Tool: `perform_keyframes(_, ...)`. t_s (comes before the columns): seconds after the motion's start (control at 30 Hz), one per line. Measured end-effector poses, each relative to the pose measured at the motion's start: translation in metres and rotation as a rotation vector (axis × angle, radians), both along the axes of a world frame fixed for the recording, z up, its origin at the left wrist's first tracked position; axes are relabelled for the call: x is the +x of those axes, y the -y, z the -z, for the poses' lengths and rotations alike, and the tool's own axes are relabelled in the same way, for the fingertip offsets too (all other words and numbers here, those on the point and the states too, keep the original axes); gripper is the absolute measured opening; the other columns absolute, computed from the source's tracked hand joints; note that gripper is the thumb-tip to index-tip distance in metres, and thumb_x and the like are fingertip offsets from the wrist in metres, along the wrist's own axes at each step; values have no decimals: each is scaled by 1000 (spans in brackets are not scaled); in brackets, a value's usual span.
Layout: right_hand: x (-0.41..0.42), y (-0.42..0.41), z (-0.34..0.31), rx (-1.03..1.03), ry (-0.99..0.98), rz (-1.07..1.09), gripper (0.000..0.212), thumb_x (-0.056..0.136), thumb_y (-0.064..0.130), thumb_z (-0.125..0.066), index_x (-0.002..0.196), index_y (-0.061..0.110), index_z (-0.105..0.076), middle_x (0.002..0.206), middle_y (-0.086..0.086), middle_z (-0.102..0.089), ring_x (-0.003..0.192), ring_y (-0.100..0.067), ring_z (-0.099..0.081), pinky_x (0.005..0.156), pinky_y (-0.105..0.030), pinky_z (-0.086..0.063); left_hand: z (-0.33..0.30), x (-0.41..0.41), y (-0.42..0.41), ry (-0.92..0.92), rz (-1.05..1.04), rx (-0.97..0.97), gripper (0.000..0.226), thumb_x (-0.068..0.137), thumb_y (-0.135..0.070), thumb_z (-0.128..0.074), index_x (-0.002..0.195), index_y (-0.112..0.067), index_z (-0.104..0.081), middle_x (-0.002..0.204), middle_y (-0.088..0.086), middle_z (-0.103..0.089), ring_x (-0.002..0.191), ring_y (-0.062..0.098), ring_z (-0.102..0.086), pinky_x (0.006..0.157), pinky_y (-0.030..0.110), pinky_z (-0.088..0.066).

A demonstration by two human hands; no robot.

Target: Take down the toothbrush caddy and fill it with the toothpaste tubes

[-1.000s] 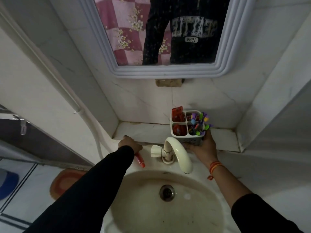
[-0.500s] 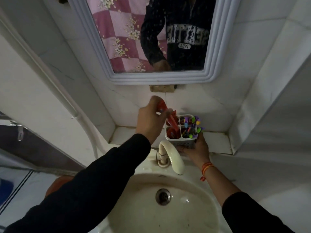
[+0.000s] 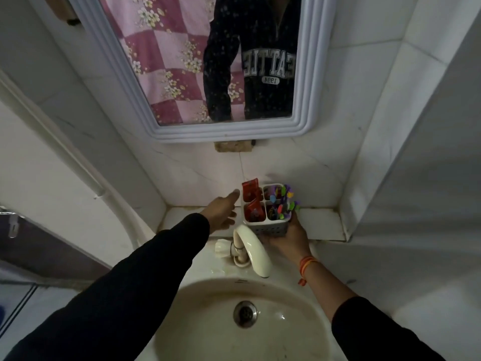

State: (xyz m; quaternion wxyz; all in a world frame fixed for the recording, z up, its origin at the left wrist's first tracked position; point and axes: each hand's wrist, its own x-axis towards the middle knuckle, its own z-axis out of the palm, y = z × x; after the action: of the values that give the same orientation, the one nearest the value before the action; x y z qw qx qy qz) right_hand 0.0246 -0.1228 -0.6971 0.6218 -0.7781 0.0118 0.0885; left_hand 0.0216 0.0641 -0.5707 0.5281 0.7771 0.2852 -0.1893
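A white four-compartment toothbrush caddy (image 3: 269, 226) is held above the back of the sink, behind the faucet. My right hand (image 3: 289, 237) grips it from below and the right side. Red toothpaste tubes (image 3: 251, 192) stand upright in its two left compartments. Colourful toothbrushes (image 3: 282, 201) fill the two right compartments. My left hand (image 3: 221, 211) hovers just left of the caddy, fingers spread, holding nothing.
A cream faucet (image 3: 251, 250) curves over the sink basin (image 3: 208, 321) right below the caddy. A tiled ledge (image 3: 320, 224) runs along the back wall. A framed mirror (image 3: 309, 74) hangs above. Walls close in on both sides.
My left hand picked a red tube off the sink rim, dropped it into a left compartment of the caddy, and has now let go and drawn back to the left.
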Motion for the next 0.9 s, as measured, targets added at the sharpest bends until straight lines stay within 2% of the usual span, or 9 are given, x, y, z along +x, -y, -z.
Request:
perform_keyframes(0.07, -2, 1, -7, -51, 21, -5, 87, 57, 24, -101, 135, 23, -62, 114, 11, -70, 113, -16, -66, 86, -12, -51, -1, 4, 13, -30, 5, -190, 74, 99, -65, -39, 137, -5, -56, 120, 15, -69, 104, 28, -67, 92, 40, -56)
perform_keyframes(0.13, -4, 7, -12, -69, 46, 38, 77, 66, 13, -97, 135, 16, -63, 112, 7, -70, 113, -18, -67, 88, -20, -50, -7, 8, 26, -10, 56, -186, 71, 99, -65, -37, 135, -8, -59, 117, 14, -70, 96, 25, -66, 81, 35, -54)
perform_keyframes(0.23, -10, 25, -15, -57, 62, 97, 72, 70, 6, -93, 135, 14, -62, 115, 6, -71, 114, -17, -66, 95, -28, -52, -18, 15, 43, -33, 150, -203, 65, 97, -68, -38, 119, -13, -64, 112, 10, -68, 101, 24, -63, 97, 36, -47)
perform_keyframes(0.3, -14, 40, -16, -66, 81, 149, 71, 72, 5, -92, 136, 14, -62, 116, 4, -71, 114, -17, -66, 93, -26, -53, -24, 19, 58, -77, 178, -270, 53, 100, -63, -38, 99, -16, -63, 99, 5, -67, 93, 18, -62, 92, 32, -47)
perform_keyframes(0.4, -15, 63, -24, -61, 116, 225, 73, 72, -1, -90, 138, 12, -61, 117, 3, -71, 115, -19, -66, 92, -26, -53, -26, 27, 83, -86, 221, -308, 54, 99, -61, -41, 112, -14, -64, 99, 4, -68, 91, 17, -63, 78, 27, -49)
perform_keyframes(0.53, -8, 84, -30, -76, 101, 283, 74, 74, -5, -86, 141, 9, -60, 122, 1, -69, 118, -19, -64, 96, -25, -47, -25, 36, 109, -82, 258, -346, 65, 90, -68, -50, 126, -16, -64, 116, 7, -69, 103, 22, -63, 102, 35, -44)
perform_keyframes(0.67, -5, 96, -24, -82, 55, 310, 85, 73, -6, -86, 150, 8, -53, 136, -10, -68, 121, -18, -62, 98, -23, -46, -21, 37, 126, -105, 238, -382, 54, 91, -63, -53, 111, -16, -68, 103, 5, -71, 90, 19, -64, 77, 29, -49)
perform_keyframes(0.8, -3, 100, -29, -140, 24, 266, 89, 78, 1, -86, 155, 12, -45, 138, -8, -66, 127, -24, -62, 99, -22, -45, -19, 33, 131, -51, 180, -311, 49, 99, -56, -44, 105, -11, -63, 95, 8, -66, 78, 18, -59, 68, 28, -46)
perform_keyframes(0.9, -22, 98, -39, -318, -43, 269, 75, 84, 17, -82, 151, 13, -51, 134, -12, -70, 125, -31, -67, 100, -28, -50, -16, 25, 121, 58, 320, 10, 61, 91, -57, -49, 123, -6, -62, 120, 17, -65, 99, 27, -65, 79, 32, -51)
